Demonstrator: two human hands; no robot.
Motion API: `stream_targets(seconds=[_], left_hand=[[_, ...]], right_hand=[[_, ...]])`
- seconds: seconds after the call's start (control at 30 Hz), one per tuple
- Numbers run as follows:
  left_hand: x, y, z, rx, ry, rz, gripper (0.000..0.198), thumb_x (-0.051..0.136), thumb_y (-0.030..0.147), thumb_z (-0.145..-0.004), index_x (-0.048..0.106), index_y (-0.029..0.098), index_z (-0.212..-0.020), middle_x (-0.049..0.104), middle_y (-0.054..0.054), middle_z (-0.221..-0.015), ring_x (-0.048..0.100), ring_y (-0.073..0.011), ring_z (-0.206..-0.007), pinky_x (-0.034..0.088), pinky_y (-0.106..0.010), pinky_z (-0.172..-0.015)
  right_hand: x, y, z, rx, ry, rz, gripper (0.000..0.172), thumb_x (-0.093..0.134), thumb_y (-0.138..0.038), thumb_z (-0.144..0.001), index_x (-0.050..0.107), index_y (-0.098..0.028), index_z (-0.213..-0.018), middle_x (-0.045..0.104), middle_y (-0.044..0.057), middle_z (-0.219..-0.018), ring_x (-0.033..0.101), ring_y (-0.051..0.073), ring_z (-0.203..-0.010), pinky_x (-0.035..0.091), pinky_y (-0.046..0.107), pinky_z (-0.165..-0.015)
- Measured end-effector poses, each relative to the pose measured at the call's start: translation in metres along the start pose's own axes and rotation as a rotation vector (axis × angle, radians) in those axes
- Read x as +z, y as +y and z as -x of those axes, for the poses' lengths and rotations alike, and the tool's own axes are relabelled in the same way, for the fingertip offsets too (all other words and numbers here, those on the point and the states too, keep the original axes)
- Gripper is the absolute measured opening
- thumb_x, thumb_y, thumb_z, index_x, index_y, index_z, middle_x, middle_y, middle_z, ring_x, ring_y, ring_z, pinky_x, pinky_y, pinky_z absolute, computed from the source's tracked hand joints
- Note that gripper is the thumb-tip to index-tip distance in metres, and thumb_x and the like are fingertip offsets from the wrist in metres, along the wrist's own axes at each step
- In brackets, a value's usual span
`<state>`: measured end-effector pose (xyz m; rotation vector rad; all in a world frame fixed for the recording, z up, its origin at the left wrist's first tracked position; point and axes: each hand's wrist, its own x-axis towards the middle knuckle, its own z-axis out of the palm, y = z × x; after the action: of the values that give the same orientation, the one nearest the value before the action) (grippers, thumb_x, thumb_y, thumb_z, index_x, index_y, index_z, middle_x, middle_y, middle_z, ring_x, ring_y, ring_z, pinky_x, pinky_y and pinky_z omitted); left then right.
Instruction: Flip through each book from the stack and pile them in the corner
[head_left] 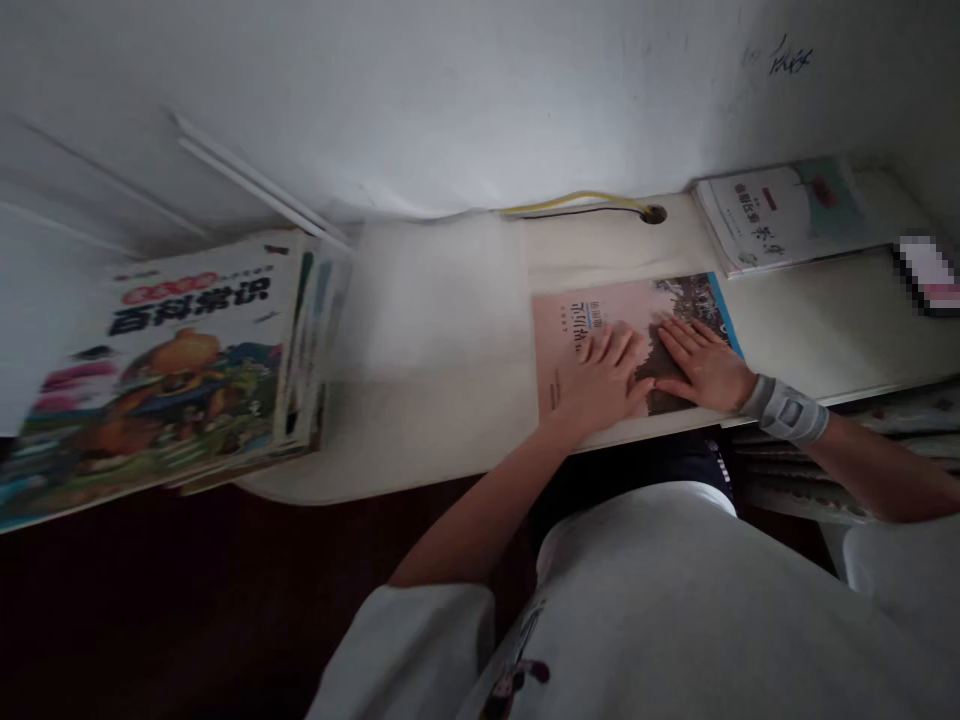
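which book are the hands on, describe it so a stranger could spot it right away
On the pale desk by the white wall, look right of the thick colourful book stack. At the near edge lies a pink-covered book with a blue strip down one side. The left hand and right hand lie flat on it, unlike the white book behind.

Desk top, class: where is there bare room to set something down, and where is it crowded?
Bare desk lies between the book stack and pink book, and right of that book, below the booklet. Crowded: the stack, and the book under the left hand and right hand.
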<state>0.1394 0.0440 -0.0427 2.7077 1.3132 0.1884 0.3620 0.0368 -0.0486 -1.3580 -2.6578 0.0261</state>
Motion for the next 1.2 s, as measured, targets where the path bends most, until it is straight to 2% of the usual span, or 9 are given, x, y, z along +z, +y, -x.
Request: stream_targets(seconds=[0.13, 0.23, 0.33, 0.4, 0.57, 0.73, 0.83, 1.07, 1.2], left_hand=[[-0.006, -0.033, 0.016, -0.190, -0.048, -0.056, 0.066, 0.030, 0.051, -0.094, 0.030, 0.012, -0.147, 0.026, -0.014, -0.155, 0.021, -0.0299, -0.144, 0.015, -0.047, -0.117], [-0.012, -0.045, 0.017, -0.230, -0.027, -0.086, 0.066, 0.033, 0.047, -0.094, 0.032, 0.005, -0.144, 0.031, -0.018, -0.152, 0.025, -0.0293, -0.142, 0.020, -0.044, -0.115], [-0.021, -0.040, -0.004, -0.210, 0.033, -0.112, 0.049, 0.034, 0.036, -0.094, 0.051, 0.006, -0.129, 0.052, -0.020, -0.136, 0.043, -0.0306, -0.131, 0.024, -0.047, -0.113], [-0.026, -0.032, -0.027, -0.177, 0.056, -0.100, 0.041, 0.033, 0.026, -0.094, 0.057, 0.008, -0.120, 0.059, -0.019, -0.126, 0.050, -0.0294, -0.124, 0.026, -0.047, -0.111], [-0.018, -0.031, -0.071, -0.165, -0.016, -0.041, 0.050, 0.025, 0.019, -0.094, 0.039, 0.003, -0.139, 0.037, -0.019, -0.149, 0.030, -0.0277, -0.140, 0.024, -0.046, -0.114], [0.000, -0.049, -0.069, -0.289, 0.051, -0.024, 0.059, 0.024, 0.036, -0.096, 0.032, 0.001, -0.143, 0.031, -0.020, -0.151, 0.027, -0.0284, -0.141, 0.019, -0.045, -0.115], [0.003, -0.053, -0.067, -0.363, 0.075, -0.017, 0.059, 0.024, 0.035, -0.096, 0.034, -0.001, -0.142, 0.033, -0.020, -0.151, 0.027, -0.0292, -0.141, 0.019, -0.044, -0.115], [-0.007, -0.064, -0.061, -0.582, 0.126, -0.054, 0.053, 0.024, 0.030, -0.095, 0.045, 0.004, -0.136, 0.040, -0.018, -0.147, 0.033, -0.0335, -0.136, 0.021, -0.048, -0.112], [-0.021, -0.079, -0.051, -0.650, 0.124, -0.130, 0.049, 0.033, 0.036, -0.093, 0.057, 0.006, -0.122, 0.055, -0.021, -0.130, 0.047, -0.0344, -0.120, 0.033, -0.048, -0.101]], right_hand=[[-0.005, 0.026, 0.015, 0.048, -0.037, 0.041, 0.081, 0.027, -0.062, -0.092, 0.030, -0.001, -0.145, 0.030, 0.023, -0.151, 0.026, 0.033, -0.141, 0.024, 0.050, -0.113], [-0.017, 0.038, 0.011, 0.027, -0.074, 0.070, 0.079, 0.031, -0.062, -0.091, 0.035, -0.001, -0.142, 0.035, 0.025, -0.148, 0.032, 0.034, -0.138, 0.030, 0.049, -0.109], [-0.028, 0.034, -0.017, 0.014, -0.117, 0.094, 0.066, 0.030, -0.055, -0.094, 0.049, -0.004, -0.131, 0.049, 0.025, -0.137, 0.047, 0.034, -0.127, 0.038, 0.048, -0.101], [-0.029, 0.025, -0.045, 0.011, -0.111, 0.102, 0.060, 0.026, -0.049, -0.097, 0.054, -0.005, -0.127, 0.053, 0.024, -0.134, 0.049, 0.034, -0.125, 0.039, 0.048, -0.100], [-0.006, 0.019, -0.094, -0.022, -0.087, 0.062, 0.062, 0.024, -0.044, -0.097, 0.041, 0.000, -0.138, 0.039, 0.024, -0.145, 0.035, 0.032, -0.136, 0.029, 0.050, -0.109], [0.009, 0.044, -0.086, 0.033, -0.053, 0.044, 0.063, 0.025, -0.045, -0.097, 0.039, -0.001, -0.140, 0.037, 0.022, -0.148, 0.032, 0.029, -0.139, 0.025, 0.048, -0.112], [0.010, 0.053, -0.080, 0.101, -0.032, 0.068, 0.064, 0.026, -0.045, -0.096, 0.040, 0.000, -0.139, 0.037, 0.022, -0.148, 0.032, 0.029, -0.139, 0.025, 0.046, -0.112], [0.001, 0.044, -0.078, 0.277, 0.028, 0.149, 0.052, 0.029, -0.036, -0.096, 0.049, -0.007, -0.134, 0.044, 0.020, -0.143, 0.040, 0.032, -0.132, 0.032, 0.050, -0.104], [-0.017, 0.048, -0.075, 0.470, 0.009, 0.240, 0.044, 0.035, -0.031, -0.094, 0.064, -0.008, -0.116, 0.057, 0.024, -0.126, 0.049, 0.037, -0.116, 0.041, 0.052, -0.088]])
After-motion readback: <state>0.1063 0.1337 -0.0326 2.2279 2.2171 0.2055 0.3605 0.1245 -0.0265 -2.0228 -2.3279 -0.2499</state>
